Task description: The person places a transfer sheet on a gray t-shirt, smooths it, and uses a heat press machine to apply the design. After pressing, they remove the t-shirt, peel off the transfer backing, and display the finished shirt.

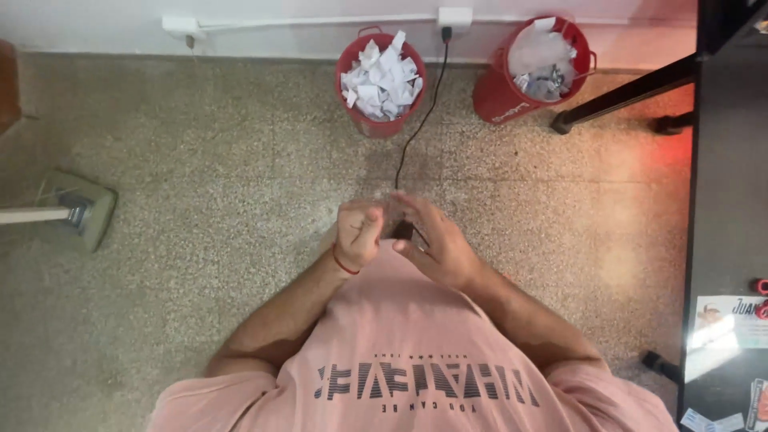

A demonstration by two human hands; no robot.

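Black plug (402, 230) sits pinched in right hand (436, 244) at frame centre, steadied; left hand (358, 234) fisted beside it, contents unclear; cable (420, 120) runs toward upper wall.

Labels/printed items noted on dark table (724, 200), right edge of scene, near end only:
- Rect. white card (730, 318) w/ small coloured picture, lying flat, partly under glare.
- Two small pale-blue/white slips (712, 421), nearest corner.
- Upright rect. packet/card (758, 404), cut by frame edge; detail unclear.

No screens or signs seen.
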